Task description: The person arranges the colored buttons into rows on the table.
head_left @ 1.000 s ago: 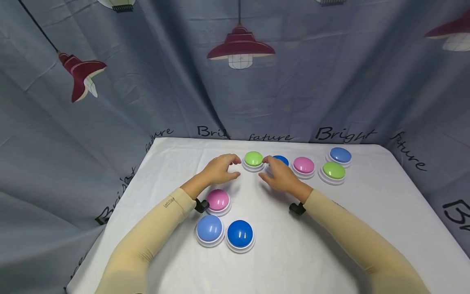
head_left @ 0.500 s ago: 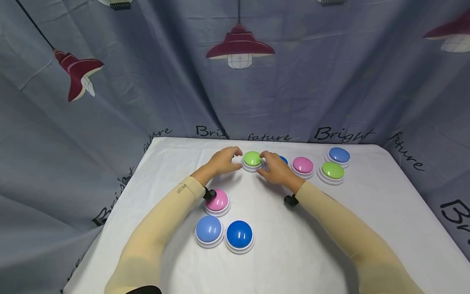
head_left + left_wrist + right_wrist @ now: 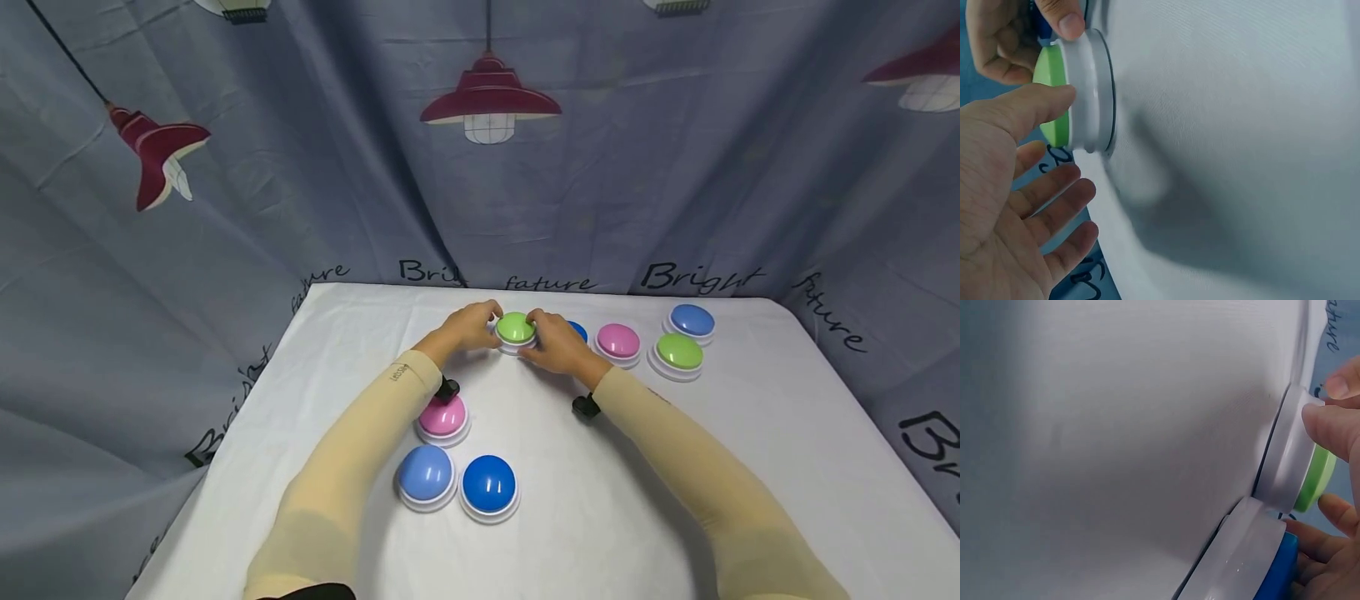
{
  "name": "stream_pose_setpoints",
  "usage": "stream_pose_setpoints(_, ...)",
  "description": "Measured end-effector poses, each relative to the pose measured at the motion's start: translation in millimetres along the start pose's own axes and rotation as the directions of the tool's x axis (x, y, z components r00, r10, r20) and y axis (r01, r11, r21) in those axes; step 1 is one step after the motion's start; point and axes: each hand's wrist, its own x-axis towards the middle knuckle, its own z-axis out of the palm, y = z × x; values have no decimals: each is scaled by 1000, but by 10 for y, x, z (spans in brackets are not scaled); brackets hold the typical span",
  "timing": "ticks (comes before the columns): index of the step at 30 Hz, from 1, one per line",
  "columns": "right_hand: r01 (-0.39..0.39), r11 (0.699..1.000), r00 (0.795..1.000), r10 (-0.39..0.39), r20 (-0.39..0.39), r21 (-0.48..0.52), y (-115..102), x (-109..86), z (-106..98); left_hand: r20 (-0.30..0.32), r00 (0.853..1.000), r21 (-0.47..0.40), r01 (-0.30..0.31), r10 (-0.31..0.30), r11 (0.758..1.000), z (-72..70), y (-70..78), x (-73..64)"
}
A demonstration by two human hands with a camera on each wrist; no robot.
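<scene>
At the table's far side, a push button with a green dome and white base [image 3: 516, 327] lies flat between both hands. My left hand [image 3: 472, 326] holds its left side, the left thumb [image 3: 1047, 103] across the near side and the other fingers spread. On the opposite side my right hand [image 3: 558, 343] grips it, with the right thumb [image 3: 1329, 425] on the white base and the index finger by the dome. A dark blue button [image 3: 1279, 569] stands right beside the green one, partly hidden behind the right hand in the head view.
To the right are a pink button [image 3: 618, 342], a second green button [image 3: 678, 353] and a light blue one [image 3: 692, 320]. Nearer are another pink button [image 3: 441, 418] under the left wrist, a light blue [image 3: 426, 473] and a dark blue button [image 3: 489, 485]. A curtain [image 3: 300, 167] hangs behind.
Both hands have closed in on the far green button from its two sides, the left moving right and the right moving left. The buttons stay in place.
</scene>
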Motion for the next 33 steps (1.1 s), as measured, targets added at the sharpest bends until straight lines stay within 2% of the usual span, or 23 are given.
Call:
stream_pose_setpoints(6,10,999,1000,-10,-8,-32,10,31,36,36,999,17,-3,3,1000,73,32,87)
stream_pose_setpoints(18,-31,1000,999,31,11,1,-4,69,6,14,999,-9,-36,36,999,51,26,97)
stream_pose_setpoints(26,-15,999,1000,15,-2,28,-59,-15,-16,11,997,-10,-72,72,997,-2,27,-12)
stream_pose_setpoints(33,24,997,1000,-24,-6,73,-223,-182,-37,3,989,-2,-147,147,989,-72,-4,-238)
